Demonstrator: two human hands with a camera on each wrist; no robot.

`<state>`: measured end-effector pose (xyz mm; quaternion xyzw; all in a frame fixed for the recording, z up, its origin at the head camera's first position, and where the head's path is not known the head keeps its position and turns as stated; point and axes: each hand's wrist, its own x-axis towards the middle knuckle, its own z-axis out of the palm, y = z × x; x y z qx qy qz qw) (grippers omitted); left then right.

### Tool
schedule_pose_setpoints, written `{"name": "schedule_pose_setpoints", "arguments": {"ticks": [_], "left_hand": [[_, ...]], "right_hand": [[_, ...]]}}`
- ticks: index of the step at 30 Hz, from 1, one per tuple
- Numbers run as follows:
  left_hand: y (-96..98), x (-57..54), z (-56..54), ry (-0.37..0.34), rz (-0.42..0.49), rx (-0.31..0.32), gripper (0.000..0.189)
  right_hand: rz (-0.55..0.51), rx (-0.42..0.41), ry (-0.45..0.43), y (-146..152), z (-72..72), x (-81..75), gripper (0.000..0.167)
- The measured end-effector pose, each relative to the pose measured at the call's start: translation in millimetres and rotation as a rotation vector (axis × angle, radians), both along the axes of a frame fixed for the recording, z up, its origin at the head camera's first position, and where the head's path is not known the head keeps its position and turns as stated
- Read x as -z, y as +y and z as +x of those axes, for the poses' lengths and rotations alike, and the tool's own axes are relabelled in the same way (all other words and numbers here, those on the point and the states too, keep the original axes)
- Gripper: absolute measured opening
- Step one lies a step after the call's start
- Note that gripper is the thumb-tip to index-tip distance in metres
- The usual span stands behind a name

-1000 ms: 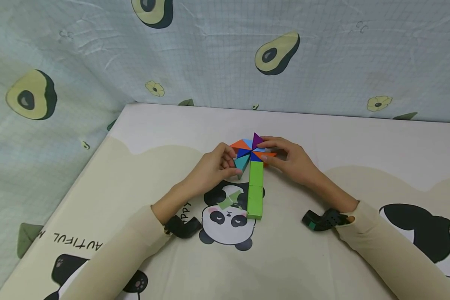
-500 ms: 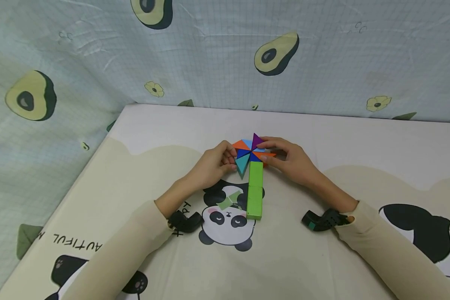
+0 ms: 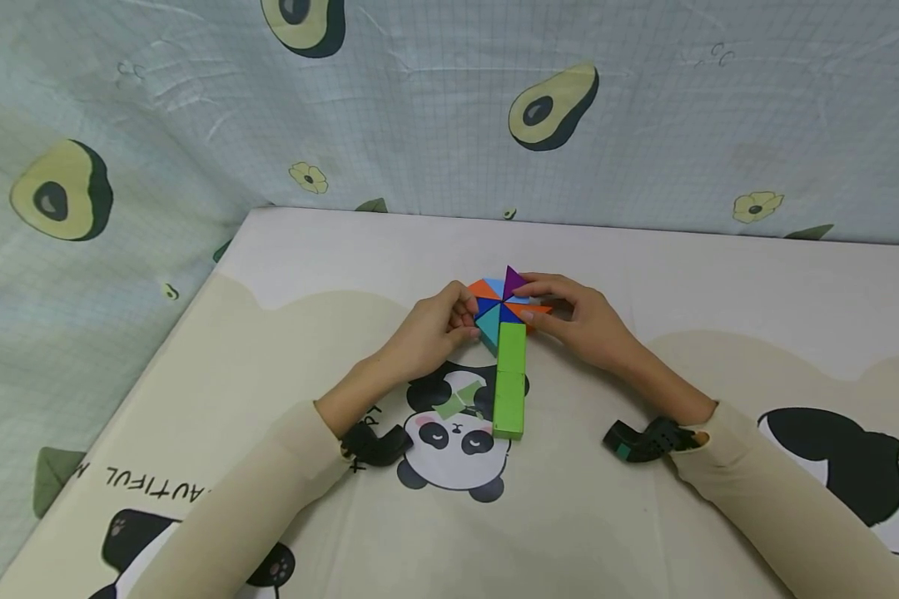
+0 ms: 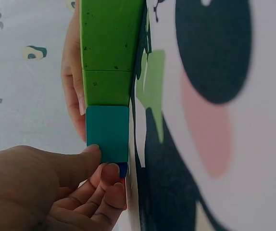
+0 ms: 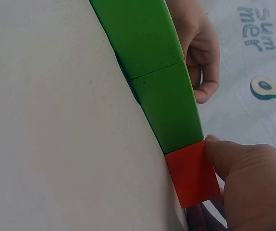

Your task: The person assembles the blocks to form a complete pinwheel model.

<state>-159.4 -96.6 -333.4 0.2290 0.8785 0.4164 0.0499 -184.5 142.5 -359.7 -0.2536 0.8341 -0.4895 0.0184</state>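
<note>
A pinwheel of coloured triangular blocks lies on the table, joined at its lower side by two green rectangular blocks (image 3: 510,391) laid end to end. My left hand (image 3: 436,331) holds the outer side of a teal triangular block (image 3: 489,326). In the left wrist view, its thumb presses the teal face and the other fingers curl below. My right hand (image 3: 580,320) spans the pinwheel's right side, fingers by the purple triangular block (image 3: 514,281) and thumb at the orange triangular block (image 3: 530,309). That thumb lies along the orange block's edge in the right wrist view.
The tablecloth (image 3: 569,532) carries printed pandas, one of them (image 3: 457,449) beside and partly under the green blocks. A pale curtain (image 3: 419,125) with avocado prints hangs behind the table. Black wrist devices (image 3: 648,438) sit at both cuffs.
My left hand has shifted right, and the teal block has turned and closed in against the blue block and the upper green block. My right hand has stayed in place.
</note>
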Motion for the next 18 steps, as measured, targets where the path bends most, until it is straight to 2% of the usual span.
{"name": "schedule_pose_setpoints", "arguments": {"ticks": [18], "left_hand": [[1.4, 0.5, -0.8, 0.012, -0.038, -0.003, 0.017]], "right_hand": [[0.028, -0.002, 0.008, 0.8, 1.5, -0.7, 0.033]]}}
